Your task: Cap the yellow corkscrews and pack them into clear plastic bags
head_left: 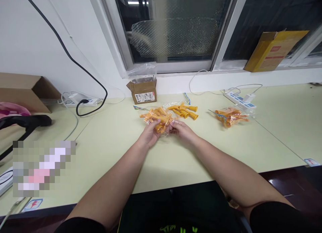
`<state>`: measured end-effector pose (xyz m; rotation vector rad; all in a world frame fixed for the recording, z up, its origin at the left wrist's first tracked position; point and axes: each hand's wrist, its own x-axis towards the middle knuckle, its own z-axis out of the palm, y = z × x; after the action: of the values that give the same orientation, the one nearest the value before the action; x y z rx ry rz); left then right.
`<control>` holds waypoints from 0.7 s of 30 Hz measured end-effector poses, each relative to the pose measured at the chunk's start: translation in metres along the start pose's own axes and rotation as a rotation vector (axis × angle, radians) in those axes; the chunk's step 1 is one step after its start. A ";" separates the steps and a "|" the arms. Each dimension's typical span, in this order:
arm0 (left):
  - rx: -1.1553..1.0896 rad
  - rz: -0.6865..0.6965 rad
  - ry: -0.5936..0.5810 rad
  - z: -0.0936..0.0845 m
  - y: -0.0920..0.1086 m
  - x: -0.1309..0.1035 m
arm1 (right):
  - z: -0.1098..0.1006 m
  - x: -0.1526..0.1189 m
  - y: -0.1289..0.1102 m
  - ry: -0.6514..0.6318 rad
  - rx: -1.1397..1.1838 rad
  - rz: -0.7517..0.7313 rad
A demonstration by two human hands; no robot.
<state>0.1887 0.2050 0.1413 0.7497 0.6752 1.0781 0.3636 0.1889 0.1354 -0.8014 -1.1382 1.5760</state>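
Note:
Both hands hold a clear plastic bag [157, 116] filled with orange-yellow, horn-shaped plastic pieces, a little above the table. My left hand [150, 134] grips its lower left side, thumb on top. My right hand [183, 130] pinches the lower right edge of the same bag. Just behind it lie several loose yellow horn-shaped pieces [184, 111], partly covered by clear film. Farther right, apart from both hands, another clear bag of orange pieces [230, 117] rests on the table. The fingers under the held bag are partly hidden.
A small brown carton [143, 92] with a plastic liner stands by the wall. Power strips lie at the left [82, 101] and right [240, 100], with cables. A black cable [88, 70] hangs at left, near a large cardboard box [22, 89]. A yellow carton [275, 52] leans at the window.

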 end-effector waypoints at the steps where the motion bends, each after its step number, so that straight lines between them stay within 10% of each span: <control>1: -0.004 -0.004 -0.008 0.000 0.000 0.000 | -0.001 0.000 -0.001 0.004 0.004 -0.012; 21: -0.011 -0.063 0.032 0.001 0.005 -0.006 | -0.027 0.001 -0.028 0.412 0.097 -0.445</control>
<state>0.1854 0.2003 0.1468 0.6985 0.7149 1.0372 0.3967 0.1998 0.1532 -0.7068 -0.8567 1.0297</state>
